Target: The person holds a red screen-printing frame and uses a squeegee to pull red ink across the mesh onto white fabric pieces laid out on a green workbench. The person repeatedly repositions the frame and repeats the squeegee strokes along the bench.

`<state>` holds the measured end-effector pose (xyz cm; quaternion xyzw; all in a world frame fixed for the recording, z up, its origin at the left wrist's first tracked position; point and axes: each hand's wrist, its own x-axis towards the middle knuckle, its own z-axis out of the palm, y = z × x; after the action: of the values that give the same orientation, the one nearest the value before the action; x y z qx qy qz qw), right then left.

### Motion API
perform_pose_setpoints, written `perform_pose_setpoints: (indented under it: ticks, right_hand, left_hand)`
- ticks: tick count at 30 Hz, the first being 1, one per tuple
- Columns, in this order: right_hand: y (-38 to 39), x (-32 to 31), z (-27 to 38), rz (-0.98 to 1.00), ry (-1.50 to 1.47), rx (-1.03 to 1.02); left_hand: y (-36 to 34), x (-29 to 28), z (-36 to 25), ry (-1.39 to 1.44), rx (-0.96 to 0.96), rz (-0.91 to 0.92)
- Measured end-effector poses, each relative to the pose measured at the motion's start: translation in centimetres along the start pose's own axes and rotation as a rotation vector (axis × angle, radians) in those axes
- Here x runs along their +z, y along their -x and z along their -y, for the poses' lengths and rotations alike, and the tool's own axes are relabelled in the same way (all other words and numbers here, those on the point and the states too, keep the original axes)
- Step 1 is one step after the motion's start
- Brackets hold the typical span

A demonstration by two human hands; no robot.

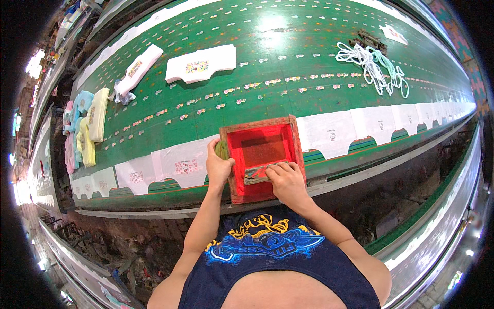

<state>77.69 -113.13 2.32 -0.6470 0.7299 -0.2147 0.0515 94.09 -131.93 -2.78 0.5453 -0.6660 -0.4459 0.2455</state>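
two hands [218,169] [288,184], one red frame [257,124]

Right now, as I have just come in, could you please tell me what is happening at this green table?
At the long green table, a person's left hand holds the left side of a red-stained wooden frame. The right hand grips a worn bar inside it. Pale fabric pieces lie along the table's near edge, on both sides of the frame.

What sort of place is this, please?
Probably a fabric screen-printing workshop: white cloth pieces with printed motifs line a long green table, while the left hand holds a wooden frame with red inside and the right hand grips a squeegee-like bar.
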Motion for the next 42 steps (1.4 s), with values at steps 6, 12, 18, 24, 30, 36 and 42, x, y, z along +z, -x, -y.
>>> perform_pose_setpoints:
  ticks: [6,12,18,24,30,36,42]
  right_hand:
    - [0.3,-0.6,0.1,-0.015,0.029,-0.038]
    - [-2.8,-1.5,-0.6,0.009,0.003,-0.045]
    - [-10.4,1.5,-3.9,-0.022,0.056,0.011]
    - [-2.5,1.0,-1.2,-0.088,0.092,-0.064]
    - [-4.4,-1.3,-1.7,0.129,0.075,-0.035]
    - [-10.6,0.8,-3.4,-0.088,0.113,0.021]
    - [-0.9,1.4,-0.2,-0.025,0.166,0.001]
  left_hand:
    - [-0.3,0.2,0.1,-0.024,-0.041,0.019]
    - [-0.1,0.0,-0.5,-0.049,-0.082,0.038]
    - [-0.5,0.2,0.3,-0.005,-0.059,0.054]
    - [-0.7,0.5,1.7,0.012,0.013,0.079]
    - [-0.7,0.6,2.0,0.039,-0.012,0.114]
    - [-0.6,-0.1,1.0,0.0,-0.027,0.162]
    - [-0.6,0.2,1.9,-0.005,-0.012,0.132]
